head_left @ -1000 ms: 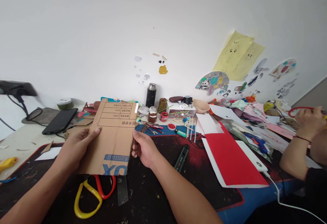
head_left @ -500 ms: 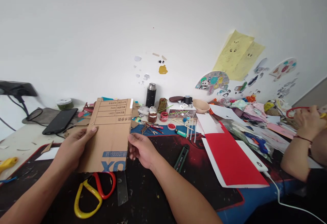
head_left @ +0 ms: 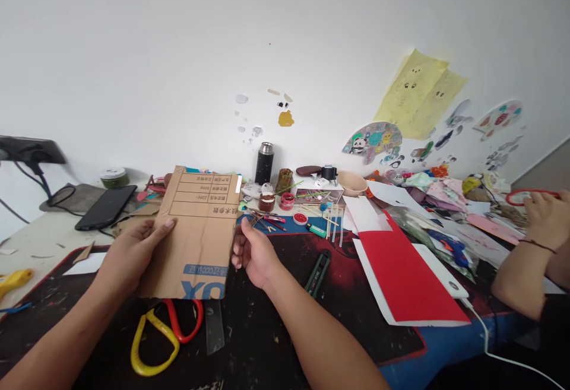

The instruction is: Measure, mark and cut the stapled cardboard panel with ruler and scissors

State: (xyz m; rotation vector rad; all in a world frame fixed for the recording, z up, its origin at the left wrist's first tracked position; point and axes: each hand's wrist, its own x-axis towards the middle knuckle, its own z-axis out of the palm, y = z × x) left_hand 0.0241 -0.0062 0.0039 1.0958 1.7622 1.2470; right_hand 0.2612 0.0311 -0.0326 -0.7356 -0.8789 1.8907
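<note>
L grip (head_left: 129,256) pinches cardboard (head_left: 196,241) at 9 o'c.; R grip (head_left: 259,256) loosely spread, thumb now off 3 o'c. edge; L likely bears wt.

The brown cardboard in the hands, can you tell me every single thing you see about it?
The cardboard is a flat, roughly rectangular brown piece with faint creases. Upside-down dark printing and ruled lines fill its far part; big blue lettering marks the near edge, and a small white patch the far right corner. The left hand grips its left side, thumb on top. The right hand is at the right edge; whether it touches is unclear.
</note>
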